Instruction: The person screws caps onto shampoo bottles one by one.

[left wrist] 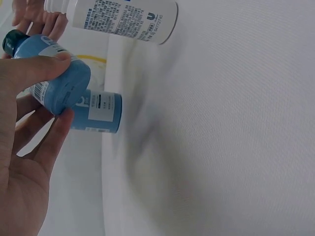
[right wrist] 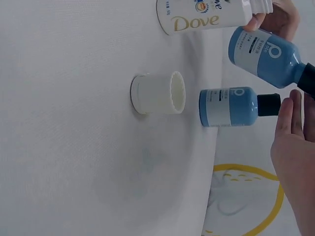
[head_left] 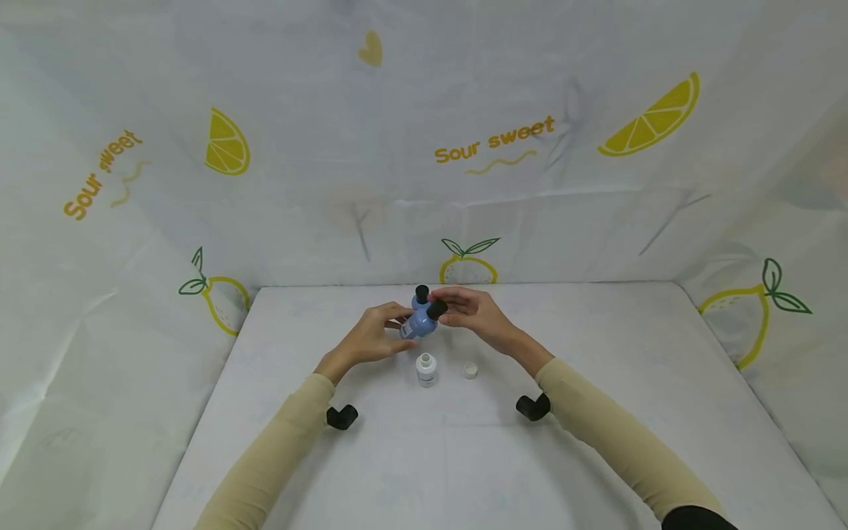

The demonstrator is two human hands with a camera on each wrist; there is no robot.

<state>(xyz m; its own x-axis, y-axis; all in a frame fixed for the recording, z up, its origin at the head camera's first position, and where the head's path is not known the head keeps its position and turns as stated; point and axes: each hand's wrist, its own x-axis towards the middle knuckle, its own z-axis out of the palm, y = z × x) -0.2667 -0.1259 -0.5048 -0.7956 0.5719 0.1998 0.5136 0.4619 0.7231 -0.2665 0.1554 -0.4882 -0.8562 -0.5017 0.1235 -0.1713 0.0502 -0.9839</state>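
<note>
While the left hand is gripping a blue bottle between thumb and fingers, the head view is showing the right hand hovering just to the right of that grip, by the bottle's black cap. The held bottle is tilting, with its capped end pointing up and toward the right hand. Just beyond the grip, a second blue bottle is standing upright, partly hidden. On the wearer's side of the grip, a white bottle is standing on the table with its mouth uncovered, and a white cap is resting to the right of it. Behind everything, a cloth printed with lemons is hanging.

In the left wrist view, the thumb is pressing one side of the held bottle and the fingers are supporting the other, with the base showing clear of the table. The second bottle is standing partly behind the gripped one, and the white bottle is showing small printed text.

In the right wrist view, the right hand's fingers are stretching out nearly straight beside the gripped bottle's cap; whether they are touching it, I cannot tell. Near those fingers, the second bottle is standing with its own dark cap on. The white bottle is displaying gold "Dove" lettering, and the white cap is sitting hollow side up.
</note>
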